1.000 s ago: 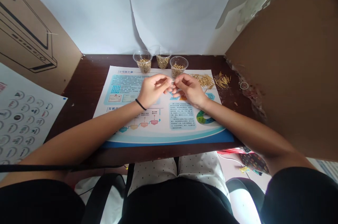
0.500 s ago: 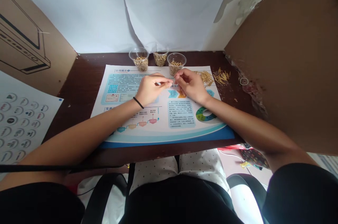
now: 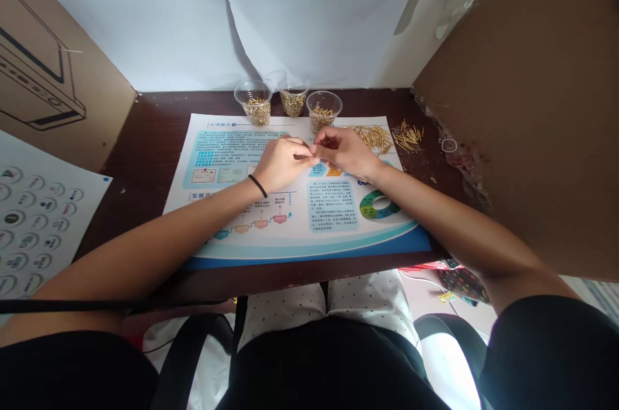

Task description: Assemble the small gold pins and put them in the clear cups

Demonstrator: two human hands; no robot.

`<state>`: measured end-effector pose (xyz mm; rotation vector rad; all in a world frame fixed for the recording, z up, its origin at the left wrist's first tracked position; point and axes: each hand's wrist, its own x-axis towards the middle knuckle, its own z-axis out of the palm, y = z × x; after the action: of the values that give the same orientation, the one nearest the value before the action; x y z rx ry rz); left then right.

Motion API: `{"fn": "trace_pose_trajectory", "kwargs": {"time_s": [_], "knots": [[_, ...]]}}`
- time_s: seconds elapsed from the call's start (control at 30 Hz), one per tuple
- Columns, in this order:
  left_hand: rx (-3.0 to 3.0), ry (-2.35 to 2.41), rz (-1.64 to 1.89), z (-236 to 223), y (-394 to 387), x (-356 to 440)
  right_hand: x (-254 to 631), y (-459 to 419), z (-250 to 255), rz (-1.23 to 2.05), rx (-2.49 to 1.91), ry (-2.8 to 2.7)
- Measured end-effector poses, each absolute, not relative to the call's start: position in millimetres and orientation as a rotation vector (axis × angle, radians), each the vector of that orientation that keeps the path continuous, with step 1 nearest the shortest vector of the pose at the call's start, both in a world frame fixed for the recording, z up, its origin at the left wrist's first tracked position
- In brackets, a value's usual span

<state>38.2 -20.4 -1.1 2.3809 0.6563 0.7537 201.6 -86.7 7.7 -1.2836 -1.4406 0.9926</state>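
Over the middle of a printed sheet (image 3: 261, 229), my left hand (image 3: 284, 164) is closed in a pinch, a black band round its wrist. My right hand (image 3: 345, 151) is pinched too, and its fingertips meet those of the left. Whatever lies between the fingers is too small to make out. Just behind the hands stands a clear plastic cup (image 3: 324, 110) of small gold-coloured pieces. To the right of my right hand, a pile of thin gold-coloured pins (image 3: 374, 138) lies on the sheet.
Two more clear cups, one at the left (image 3: 254, 104) and one in the middle (image 3: 293, 100), hold small gold pieces. A second pin pile (image 3: 409, 136) rests on the dark table (image 3: 159, 113). Cardboard walls, left (image 3: 91, 29) and right (image 3: 522, 107), flank the table. A sheet of logos (image 3: 48, 165) lies left.
My hands have come together: the fingertips, slightly apart before, now touch. The right hand has shifted a little left. The whole view has tilted slightly.
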Motion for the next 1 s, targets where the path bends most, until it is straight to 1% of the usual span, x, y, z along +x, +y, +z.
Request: {"fn": "trace_pose_trajectory", "kwargs": {"time_s": [0.2, 0.5, 0.83, 1.0], "knots": [[2.372, 0.648, 0.770, -3, -20, 38, 202, -84, 13, 1.101, -1.298, -1.442], [2.384, 0.644, 0.749, -3, -20, 39, 203, -86, 13, 1.146, -1.315, -1.414], [2.450, 0.661, 0.785, -5, -19, 39, 205, -91, 3, 1.026, -1.295, -1.458], [2.451, 0.677, 0.785, -5, -20, 39, 204, -95, 4, 0.932, -1.423, -1.533]]}}
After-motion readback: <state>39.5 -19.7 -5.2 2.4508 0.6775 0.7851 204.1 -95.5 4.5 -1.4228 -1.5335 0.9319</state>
